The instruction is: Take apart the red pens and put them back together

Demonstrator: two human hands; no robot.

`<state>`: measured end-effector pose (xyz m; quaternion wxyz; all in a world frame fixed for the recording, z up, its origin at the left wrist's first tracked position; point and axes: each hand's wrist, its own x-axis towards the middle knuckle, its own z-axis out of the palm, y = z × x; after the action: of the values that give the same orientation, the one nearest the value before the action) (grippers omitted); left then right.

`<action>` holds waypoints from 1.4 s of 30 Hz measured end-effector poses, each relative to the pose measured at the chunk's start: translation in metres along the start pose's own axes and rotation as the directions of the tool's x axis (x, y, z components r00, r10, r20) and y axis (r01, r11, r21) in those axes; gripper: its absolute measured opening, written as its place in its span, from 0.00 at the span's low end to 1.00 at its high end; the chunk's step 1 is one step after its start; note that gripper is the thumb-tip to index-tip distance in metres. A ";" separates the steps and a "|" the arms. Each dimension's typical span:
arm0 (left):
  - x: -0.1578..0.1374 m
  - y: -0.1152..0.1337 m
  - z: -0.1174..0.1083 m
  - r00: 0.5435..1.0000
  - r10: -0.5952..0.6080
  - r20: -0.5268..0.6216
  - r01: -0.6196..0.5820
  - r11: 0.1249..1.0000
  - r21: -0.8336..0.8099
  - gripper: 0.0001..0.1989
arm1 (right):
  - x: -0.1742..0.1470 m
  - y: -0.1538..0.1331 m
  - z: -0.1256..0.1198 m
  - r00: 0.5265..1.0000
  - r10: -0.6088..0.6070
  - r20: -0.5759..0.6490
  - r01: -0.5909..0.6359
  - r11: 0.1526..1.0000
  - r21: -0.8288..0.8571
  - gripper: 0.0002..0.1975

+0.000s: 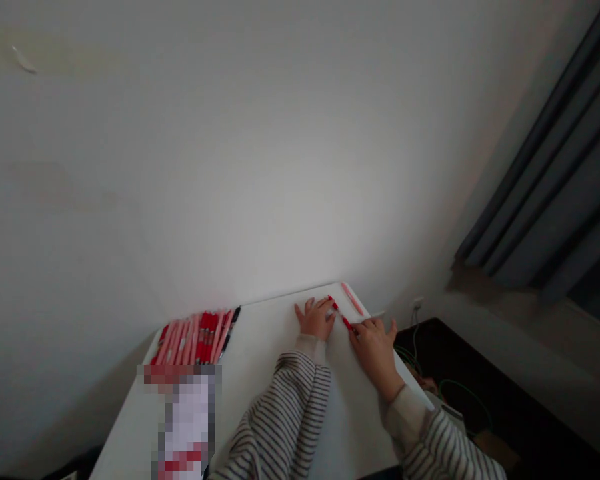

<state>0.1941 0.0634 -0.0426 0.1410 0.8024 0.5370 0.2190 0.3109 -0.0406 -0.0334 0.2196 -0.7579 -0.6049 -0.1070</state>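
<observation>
A red pen [347, 323] with a pale middle section lies slantwise near the far right of the white table [275, 333]. My left hand [317, 320] pinches its far end between thumb and forefinger, the other fingers spread. At the near end, the fingers of my right hand [373, 347] close on the pen, with one finger lifted away. Just beyond it, a pink pen [353, 299] lies along the table's right edge. Part of the red pen is covered by my fingers.
Several red and pink pens [193, 339] form a row at the table's far left, with dark pens [230, 333] at its end. A blurred-out pale item [187, 413] lies nearer. The wall [280, 167] rises behind; cables [415, 333] and a curtain [540, 200] are right.
</observation>
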 end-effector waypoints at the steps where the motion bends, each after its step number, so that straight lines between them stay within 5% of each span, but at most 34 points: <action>1: 0.003 0.000 0.001 1.000 0.001 0.002 -0.001 1.000 -0.001 0.22 | 0.003 0.000 0.002 1.000 0.007 -0.002 -0.007 1.000 0.001 0.12; 13: 0.023 0.009 0.010 0.998 0.043 0.036 -0.045 0.998 0.046 0.22 | 0.030 0.007 0.013 0.996 -0.004 -0.084 0.000 0.999 -0.044 0.11; 42: 0.022 0.010 0.020 0.996 0.061 0.068 -0.073 0.978 0.195 0.21 | 0.024 0.022 0.017 0.988 0.080 -0.136 -0.077 0.997 0.027 0.12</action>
<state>0.2196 0.0802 -0.0505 0.0697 0.8363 0.5242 0.1444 0.3365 -0.0154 -0.0421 0.2727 -0.7696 -0.5593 -0.1433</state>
